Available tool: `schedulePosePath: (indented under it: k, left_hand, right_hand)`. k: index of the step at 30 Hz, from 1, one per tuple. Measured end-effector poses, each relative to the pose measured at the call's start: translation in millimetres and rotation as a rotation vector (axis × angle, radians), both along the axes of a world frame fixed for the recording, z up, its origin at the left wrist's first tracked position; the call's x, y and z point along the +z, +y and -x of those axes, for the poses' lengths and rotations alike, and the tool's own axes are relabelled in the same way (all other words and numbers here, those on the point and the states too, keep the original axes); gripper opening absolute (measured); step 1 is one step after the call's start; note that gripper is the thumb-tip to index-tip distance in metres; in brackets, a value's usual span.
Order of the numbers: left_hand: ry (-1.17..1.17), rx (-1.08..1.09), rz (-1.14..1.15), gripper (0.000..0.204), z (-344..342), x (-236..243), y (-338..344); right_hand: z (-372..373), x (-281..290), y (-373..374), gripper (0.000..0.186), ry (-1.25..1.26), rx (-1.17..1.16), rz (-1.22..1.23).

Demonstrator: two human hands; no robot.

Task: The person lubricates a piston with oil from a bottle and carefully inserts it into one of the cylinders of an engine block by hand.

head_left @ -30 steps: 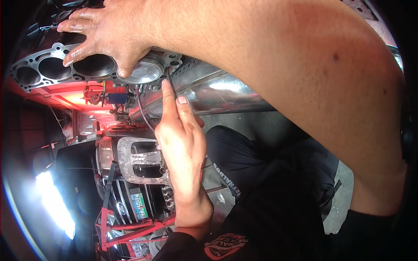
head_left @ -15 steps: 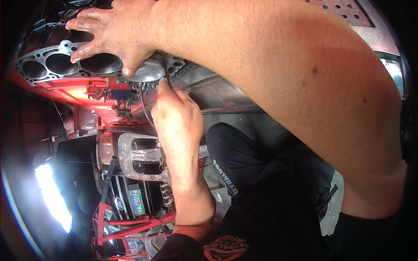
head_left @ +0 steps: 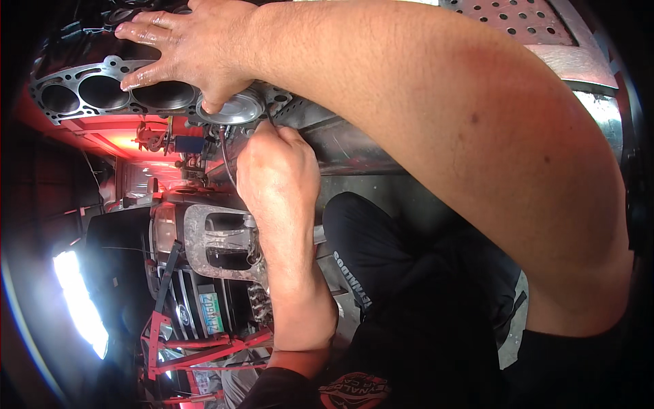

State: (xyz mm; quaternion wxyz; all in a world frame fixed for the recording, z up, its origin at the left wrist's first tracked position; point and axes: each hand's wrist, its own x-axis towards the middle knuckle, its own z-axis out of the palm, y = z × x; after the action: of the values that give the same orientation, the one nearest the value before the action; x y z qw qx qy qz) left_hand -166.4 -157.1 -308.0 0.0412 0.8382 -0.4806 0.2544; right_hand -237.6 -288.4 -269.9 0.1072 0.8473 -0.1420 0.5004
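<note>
The piston [head_left: 238, 108] was located at the rightmost bore of the engine block [head_left: 76, 80], with its bright crown facing up.

Hand positions:
The right hand [head_left: 197, 51] lay across the block from the far side, palm down and fingers spread wide. Its thumb rested at the left edge of the crown; its index finger reached the deck near the open bores [head_left: 103, 92]. The left hand [head_left: 278, 162] was at the near side, just right of the piston, fingers curled narrowly around a thin dark tool [head_left: 272, 117] directed at the crown's right edge.

Status (judged):
Work at the rightmost bore appeared to be partway. The piston was placed there, but its crown seemed to stand above the deck, so full seating was not shown. The three bores to the left showed no crown at deck level.

Limits of view:
The left fingertips and most of the tool were concealed behind the left hand, so contact with the piston could not be confirmed. The right forearm covered the far right end of the block. The right palm hid whatever lay beneath it. The bore interiors were too dark to inspect.
</note>
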Motion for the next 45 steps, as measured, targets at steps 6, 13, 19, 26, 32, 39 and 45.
schedulePosePath:
  k: [6,13,19,26,32,39,45]
  left_hand:
    - [-0.087,-0.01,0.02,0.028,-12,-10,-1]
    - [-0.067,0.004,0.057,0.025,-5,-15,-4]
    - [0.345,-0.177,0.14,0.029,-30,-2,36]
    - [2.093,-0.455,0.802,0.039,-69,-21,66]
    - [2.38,-0.602,0.804,0.044,-62,-37,60]
    - [2.222,-0.52,0.84,0.036,-72,-55,41]
    - [2.047,-0.566,0.824,0.038,-90,-47,51]
  right_hand:
    - [21,-4,-3,0.1,0.032,0.042,0.026]
    - [-16,13,-16,0.105,-0.147,0.058,0.032]
    - [-31,9,-6,0.101,-0.09,0.049,0.041]
    - [-40,24,1,0.094,-0.097,0.06,0.126]
    - [-32,1,-3,0.078,0.096,-0.028,0.02]
    - [-19,11,-2,0.051,0.265,-0.189,0.015]
    - [-16,18,16,0.057,0.273,-0.144,-0.232]
